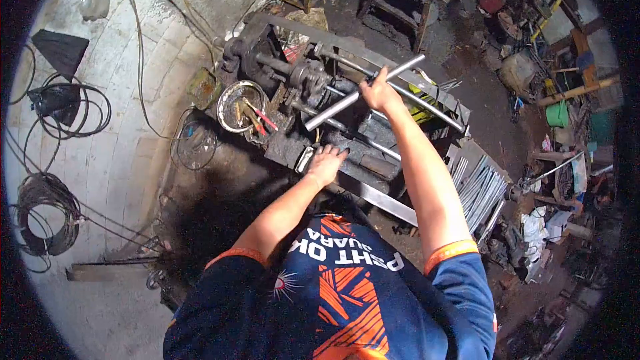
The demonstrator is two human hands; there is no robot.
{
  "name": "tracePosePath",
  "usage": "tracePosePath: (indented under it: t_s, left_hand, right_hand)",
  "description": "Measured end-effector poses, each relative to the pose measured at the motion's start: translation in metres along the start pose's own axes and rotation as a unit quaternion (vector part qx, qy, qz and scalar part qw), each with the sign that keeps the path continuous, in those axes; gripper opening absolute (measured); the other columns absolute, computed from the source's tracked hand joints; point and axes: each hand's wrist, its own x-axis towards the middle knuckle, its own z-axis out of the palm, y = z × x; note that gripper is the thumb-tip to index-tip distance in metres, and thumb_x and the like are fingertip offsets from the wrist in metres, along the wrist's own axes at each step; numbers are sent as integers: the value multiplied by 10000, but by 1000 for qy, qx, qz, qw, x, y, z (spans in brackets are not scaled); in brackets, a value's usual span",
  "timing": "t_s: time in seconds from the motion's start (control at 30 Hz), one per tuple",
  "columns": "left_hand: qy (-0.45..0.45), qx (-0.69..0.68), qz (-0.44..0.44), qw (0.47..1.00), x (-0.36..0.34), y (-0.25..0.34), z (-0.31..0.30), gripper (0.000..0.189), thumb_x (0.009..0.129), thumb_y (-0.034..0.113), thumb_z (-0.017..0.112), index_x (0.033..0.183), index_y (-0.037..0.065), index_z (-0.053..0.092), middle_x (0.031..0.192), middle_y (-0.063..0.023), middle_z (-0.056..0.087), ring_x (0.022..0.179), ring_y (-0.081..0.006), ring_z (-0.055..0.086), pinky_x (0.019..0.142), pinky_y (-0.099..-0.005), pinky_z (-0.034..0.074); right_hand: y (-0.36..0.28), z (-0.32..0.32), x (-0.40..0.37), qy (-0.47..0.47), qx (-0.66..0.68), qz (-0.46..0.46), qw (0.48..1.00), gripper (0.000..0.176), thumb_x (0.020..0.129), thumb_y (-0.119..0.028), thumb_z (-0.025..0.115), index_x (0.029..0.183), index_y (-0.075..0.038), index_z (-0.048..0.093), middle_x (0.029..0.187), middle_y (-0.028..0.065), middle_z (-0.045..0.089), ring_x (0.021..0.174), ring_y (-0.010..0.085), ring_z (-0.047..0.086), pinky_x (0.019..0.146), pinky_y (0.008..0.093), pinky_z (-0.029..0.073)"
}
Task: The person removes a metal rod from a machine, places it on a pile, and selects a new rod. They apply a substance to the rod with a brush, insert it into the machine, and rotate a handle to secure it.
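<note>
A shiny metal rod (333, 111) lies slantwise across the view above the machine (287, 148). My right hand (382, 93) is closed around it near its middle, with the thumb side toward the far end. My left hand (325, 163) rests on the near edge of the machine, fingers stretched forward and apart. Just left of those fingers sits a small pale-rimmed box (305, 159). Behind the rod are the machine's dark, greasy wheel and shaft parts (303, 75). Whatever lies under my left palm is hidden.
A round pan (230, 108) holding brushes or handled tools stands on the machine's left end. Several metal rods (477, 183) lie bundled at the right. Coiled cable (47, 217) lies on the floor at left. Cluttered scrap and a green bucket (557, 115) fill the right side.
</note>
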Motion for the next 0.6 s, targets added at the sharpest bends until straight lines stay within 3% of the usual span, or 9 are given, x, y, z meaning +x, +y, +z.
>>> tracePosePath:
  t_s: [0.13,0.47,0.6]
  left_hand:
    - [17,8,14,1000,-10,4,-11,598,768,137,616,1340,114,445,1345,-120,455,1343,-330,305,1114,-479,234]
    - [79,28,46,995,-12,-5,-1,541,785,184,589,1310,127,470,1284,-115,490,1330,-309,326,1108,-459,256]
    - [61,25,58,996,-8,-8,-2,540,775,209,595,1291,95,485,1257,-120,500,1316,-312,345,1093,-460,279]
  right_hand:
    - [2,2,4,-2,-25,-8,1000,904,898,-474,425,1443,47,-73,1218,329,527,1159,401,533,1007,412,400]
    - [0,-3,-6,1,-25,-16,1000,790,940,-399,320,1424,93,-63,1200,337,531,1145,399,543,996,422,403]
    - [-7,-7,-7,20,-44,-2,999,740,941,-397,307,1418,104,47,1205,342,526,1148,405,541,993,440,400]
